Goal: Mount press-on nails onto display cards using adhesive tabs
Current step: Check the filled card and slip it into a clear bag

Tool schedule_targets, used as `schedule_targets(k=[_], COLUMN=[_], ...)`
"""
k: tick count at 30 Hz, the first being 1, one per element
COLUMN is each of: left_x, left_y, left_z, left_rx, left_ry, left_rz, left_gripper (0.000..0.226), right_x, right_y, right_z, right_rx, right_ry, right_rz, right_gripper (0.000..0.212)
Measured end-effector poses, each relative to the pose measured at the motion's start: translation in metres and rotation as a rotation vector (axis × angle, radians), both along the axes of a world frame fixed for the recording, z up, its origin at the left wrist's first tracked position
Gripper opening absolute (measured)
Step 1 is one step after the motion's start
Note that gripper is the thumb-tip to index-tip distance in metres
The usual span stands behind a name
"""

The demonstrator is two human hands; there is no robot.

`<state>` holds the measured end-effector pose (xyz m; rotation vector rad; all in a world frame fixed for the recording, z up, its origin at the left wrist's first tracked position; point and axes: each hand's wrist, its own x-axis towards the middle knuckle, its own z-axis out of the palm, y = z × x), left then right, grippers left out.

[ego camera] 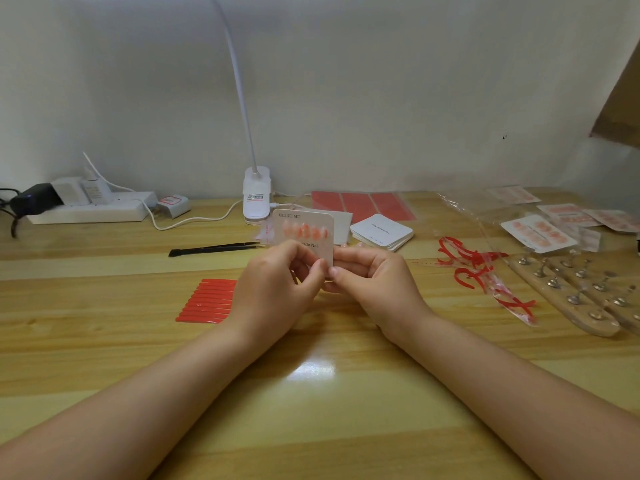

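Note:
I hold a white display card [308, 220] upright over the middle of the table, its top row filled with several pink-orange press-on nails [304, 231]. My left hand [277, 289] grips its lower left part with curled fingers. My right hand [374, 282] pinches the lower right edge, thumb meeting my left fingers. A stack of blank cards [382, 232] lies just behind to the right. Red adhesive tab strips [207, 301] lie in a row to the left of my left hand. Red adhesive sheets [363, 204] lie at the back.
Black tweezers [214, 248] lie left of the card. A white clip lamp [256, 199] and a power strip [93, 207] stand at the back. Peeled red backing scraps [481, 271], wooden nail stands [571, 292] and bagged finished cards [543, 230] fill the right side.

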<state>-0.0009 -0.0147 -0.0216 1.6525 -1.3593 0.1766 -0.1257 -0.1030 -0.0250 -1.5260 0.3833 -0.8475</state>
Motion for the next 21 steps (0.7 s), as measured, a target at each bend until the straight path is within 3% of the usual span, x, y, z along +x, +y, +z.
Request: schedule_targets(k=[11,21], left_x=[0.000,0.011], left_y=[-0.001,0.001], left_z=[0.002,0.014], left_rx=[0.017,-0.018], left_ry=[0.024,0.334], left_rz=[-0.022,-0.014], left_gripper=[0.007,0.012], right_x=[-0.001,-0.001], right_y=[0.001,-0.004], right_z=[0.002,0.004], right_rx=[0.071,0.221], right_ry=[-0.009,-0.062], right_rz=[-0.024,-0.079], right_gripper=[0.025,0.027])
